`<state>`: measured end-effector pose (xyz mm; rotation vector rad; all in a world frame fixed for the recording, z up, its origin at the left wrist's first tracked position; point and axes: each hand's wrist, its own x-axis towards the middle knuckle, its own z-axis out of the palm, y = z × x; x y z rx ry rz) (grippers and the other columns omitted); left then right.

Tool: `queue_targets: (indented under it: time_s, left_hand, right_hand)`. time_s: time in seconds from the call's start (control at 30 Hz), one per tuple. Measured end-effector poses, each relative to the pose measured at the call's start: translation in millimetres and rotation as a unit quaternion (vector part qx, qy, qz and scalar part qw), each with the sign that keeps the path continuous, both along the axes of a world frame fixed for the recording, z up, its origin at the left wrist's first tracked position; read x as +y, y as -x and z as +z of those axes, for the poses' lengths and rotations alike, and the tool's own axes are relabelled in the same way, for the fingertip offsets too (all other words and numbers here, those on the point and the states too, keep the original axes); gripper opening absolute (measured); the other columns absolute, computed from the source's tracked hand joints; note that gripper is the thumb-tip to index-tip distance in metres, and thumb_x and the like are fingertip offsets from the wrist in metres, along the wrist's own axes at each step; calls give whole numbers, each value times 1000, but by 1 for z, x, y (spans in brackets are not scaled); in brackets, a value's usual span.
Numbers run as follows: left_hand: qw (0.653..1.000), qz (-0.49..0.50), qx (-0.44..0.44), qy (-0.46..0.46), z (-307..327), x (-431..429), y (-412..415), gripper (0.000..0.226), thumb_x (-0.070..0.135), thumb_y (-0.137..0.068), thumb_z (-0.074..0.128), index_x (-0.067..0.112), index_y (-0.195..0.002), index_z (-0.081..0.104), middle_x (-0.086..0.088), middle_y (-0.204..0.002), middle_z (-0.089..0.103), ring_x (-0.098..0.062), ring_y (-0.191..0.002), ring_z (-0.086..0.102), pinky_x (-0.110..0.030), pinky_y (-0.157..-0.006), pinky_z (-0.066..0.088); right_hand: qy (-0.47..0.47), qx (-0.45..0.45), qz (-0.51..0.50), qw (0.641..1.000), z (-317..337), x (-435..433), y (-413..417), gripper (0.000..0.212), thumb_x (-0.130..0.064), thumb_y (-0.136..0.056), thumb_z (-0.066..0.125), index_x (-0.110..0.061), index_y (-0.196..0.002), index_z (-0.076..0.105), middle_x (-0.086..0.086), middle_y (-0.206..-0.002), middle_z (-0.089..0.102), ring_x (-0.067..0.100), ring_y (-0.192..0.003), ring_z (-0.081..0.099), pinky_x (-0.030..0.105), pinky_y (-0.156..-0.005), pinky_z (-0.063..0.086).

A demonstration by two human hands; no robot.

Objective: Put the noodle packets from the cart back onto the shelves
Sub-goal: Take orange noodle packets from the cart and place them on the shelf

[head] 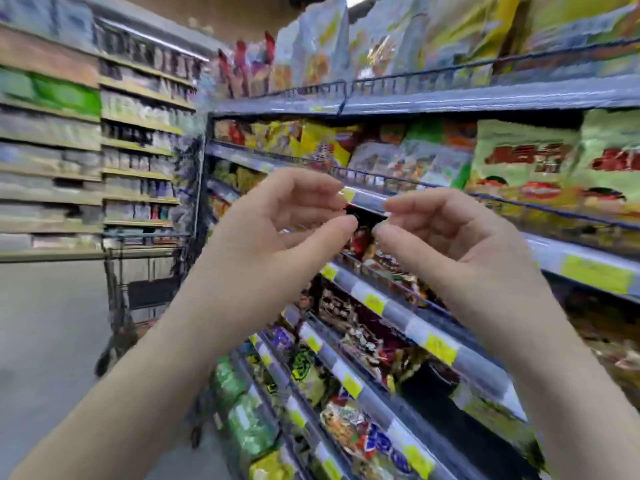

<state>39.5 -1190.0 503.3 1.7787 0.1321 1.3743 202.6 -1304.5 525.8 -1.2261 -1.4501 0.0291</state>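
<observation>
1. Mostly the shelves [388, 306] fill the view beyond and right of the fingers, tier over tier, each with a wire front rail and yellow price labels [440, 348].
2. Noodle packets [526, 168] stand packed in them: green ones beyond the right fingers [415, 202], yellow and red ones just above the left fingers [311, 188], dark and purple ones on tiers below both sets of fingertips.
3. Tall pale bags [325, 46] line the top tier, well above the fingers.
4. A wire cart [138, 271] stands on the grey floor [45, 323], left of the left fingers and farther off, beside the shelf end.
5. Left hand [277, 230]: raised before the shelves, fingers loosely curled, thumb and forefinger apart, nothing between them.
6. Right hand [446, 244]: likewise loosely curled and holding nothing, its tips facing the left fingertips across a narrow gap.
7. Every packet that shows sits on the shelves, none in a hand.
8. Motion blur smears the whole picture: print on the packets cannot be read, and whether the cart's basket carries anything cannot be told.
9. A small dark patch [360, 213] shows in the gap between the fingertips; whether it belongs to the shelf behind is unsure.
10. Both forearms are cut off by the bottom edge, and the far shelving [138, 133], left of the left fingers, is only bands of colour.
</observation>
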Motion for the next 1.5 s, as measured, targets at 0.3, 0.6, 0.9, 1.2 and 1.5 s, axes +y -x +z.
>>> queue_targets:
  time_s: [0.3, 0.6, 0.9, 1.2, 1.5]
  left_hand:
    - [989, 129, 49, 51, -30, 148, 99, 29, 25, -86, 79, 25, -112, 68, 7, -108, 76, -6, -104, 72, -18, -83, 57]
    - [963, 240, 100, 70, -55, 266, 110, 28, 20, -87, 79, 23, -112, 69, 6, -108, 76, -4, -102, 72, -15, -84, 56]
    - [943, 292, 122, 99, -72, 409, 53, 39, 34, -76, 78, 21, -112, 69, 4, -109, 76, -10, -104, 73, -19, -85, 57]
    - [925, 327, 132, 145, -104, 522, 36, 40, 33, -76, 78, 21, -114, 69, 5, -109, 77, -7, -105, 73, -29, -95, 59]
    - [928, 299, 141, 169, -142, 686, 39, 43, 35, -76, 78, 23, -116, 68, 4, -112, 77, -7, -107, 72, -20, -88, 58]
  right_hand:
    - [50, 52, 107, 992, -31, 183, 79, 23, -34, -82, 79, -31, -104, 75, -2, -99, 77, 20, -95, 75, 30, -81, 59]
    - [67, 88, 216, 970, -59, 337, 73, 27, -37, -80, 77, -36, -107, 72, -6, -98, 77, 15, -95, 75, 32, -84, 60]
    - [112, 115, 274, 948, -88, 495, -1, 35, -43, -75, 78, -34, -109, 73, -5, -100, 78, 14, -96, 74, 30, -87, 57]
    - [168, 108, 290, 936, -123, 627, -29, 28, -32, -84, 78, -33, -111, 72, -7, -102, 78, 10, -97, 73, 29, -89, 59]
    - [210, 109, 261, 936, -165, 783, -20, 26, -27, -85, 80, -30, -110, 73, -9, -100, 77, 8, -94, 73, 21, -83, 58]
